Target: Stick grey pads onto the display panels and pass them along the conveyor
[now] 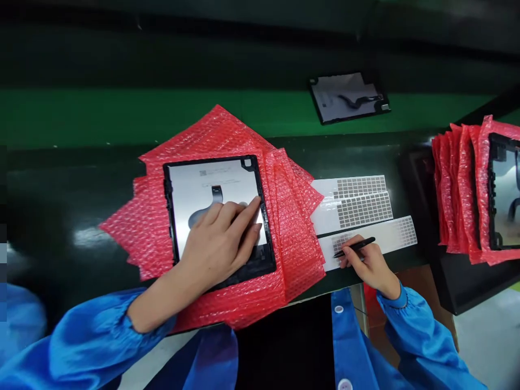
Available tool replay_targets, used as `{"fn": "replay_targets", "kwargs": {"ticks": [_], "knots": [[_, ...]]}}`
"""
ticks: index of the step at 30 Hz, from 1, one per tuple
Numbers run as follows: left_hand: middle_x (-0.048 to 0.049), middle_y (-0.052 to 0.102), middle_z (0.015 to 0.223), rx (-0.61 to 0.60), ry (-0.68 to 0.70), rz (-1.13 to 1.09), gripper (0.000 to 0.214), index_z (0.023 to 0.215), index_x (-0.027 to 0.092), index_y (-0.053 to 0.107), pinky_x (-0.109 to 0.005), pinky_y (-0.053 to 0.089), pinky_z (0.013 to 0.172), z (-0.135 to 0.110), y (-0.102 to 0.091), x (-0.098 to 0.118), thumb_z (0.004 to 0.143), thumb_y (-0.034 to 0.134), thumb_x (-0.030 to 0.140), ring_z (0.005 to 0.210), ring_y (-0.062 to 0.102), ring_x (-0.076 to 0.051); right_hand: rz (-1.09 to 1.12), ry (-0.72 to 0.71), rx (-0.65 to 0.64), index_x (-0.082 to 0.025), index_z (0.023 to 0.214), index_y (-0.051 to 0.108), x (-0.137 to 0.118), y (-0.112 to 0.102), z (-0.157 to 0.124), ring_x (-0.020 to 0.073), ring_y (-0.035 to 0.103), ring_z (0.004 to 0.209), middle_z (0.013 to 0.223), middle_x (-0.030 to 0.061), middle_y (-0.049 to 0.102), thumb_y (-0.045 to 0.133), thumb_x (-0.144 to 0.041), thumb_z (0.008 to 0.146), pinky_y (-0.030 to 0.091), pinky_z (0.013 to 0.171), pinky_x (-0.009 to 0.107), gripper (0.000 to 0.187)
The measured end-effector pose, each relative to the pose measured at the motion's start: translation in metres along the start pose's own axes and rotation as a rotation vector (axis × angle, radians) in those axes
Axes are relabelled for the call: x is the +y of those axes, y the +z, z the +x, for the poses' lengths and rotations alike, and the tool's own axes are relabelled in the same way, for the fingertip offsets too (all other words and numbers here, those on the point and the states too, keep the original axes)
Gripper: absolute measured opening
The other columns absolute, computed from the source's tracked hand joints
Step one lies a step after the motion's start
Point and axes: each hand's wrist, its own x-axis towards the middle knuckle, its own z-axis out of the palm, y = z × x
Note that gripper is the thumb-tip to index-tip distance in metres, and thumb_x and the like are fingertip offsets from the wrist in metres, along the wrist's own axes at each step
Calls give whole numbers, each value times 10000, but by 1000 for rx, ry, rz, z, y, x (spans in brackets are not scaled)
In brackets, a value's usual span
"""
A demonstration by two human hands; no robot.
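Note:
A screen panel (190, 189) with a black frame, silver back and dark flex cable (205, 208) lies on stacked red bubble-wrap bags (296, 233). My left hand (223, 233) rests across the panel, its fingers stretched toward the frame's right side. Black tweezers or a similar thin pen-like tool (357, 245) are pinched in my right hand (368, 260); the exact kind is unclear. Their tip meets a white label sheet (390, 236) printed with small grey rectangles. Just behind it lie more label sheets (361, 203), partly covered by the bags.
Another black-framed panel (345, 97) lies on the green strip at the back. On the right, several red bubble-wrap bags (463, 189) and a further panel (506, 189) stand in a dark tray (459, 281). The dark table's front edge runs close to my body.

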Motion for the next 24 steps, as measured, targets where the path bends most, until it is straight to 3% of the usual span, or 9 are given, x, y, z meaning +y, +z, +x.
{"fn": "replay_targets", "kwargs": {"ticks": [6,12,18,24], "knots": [[-145,668,1045,-30,-24,-23,484,1478,72,562,-444,528,823,0,1,0,1071,462,315,910,579,-306,-64,-26,26,-212,772,717,2,1,0,170,755,661,881,71,774,555,-417,1097,589,617,289,417],[-148,662,1027,-25,-25,-28,502,1477,51,572,-445,516,821,0,-1,0,1067,454,317,902,569,-308,-10,33,1,-224,882,684,-6,-1,2,195,759,635,740,38,774,572,-447,1089,597,622,303,325],[-161,660,1070,-46,-26,-53,536,1513,58,539,-465,517,861,-1,0,0,1064,462,341,944,576,-324,236,178,-54,-221,944,640,-4,-3,6,195,776,622,700,29,782,606,-514,1069,624,630,290,321],[-187,668,1095,-71,-31,-118,574,1520,51,520,-494,524,877,-2,-3,3,1086,400,407,955,575,-335,505,278,-14,-210,915,616,-11,-13,12,199,773,533,697,44,804,736,-560,978,616,542,271,375]]}}
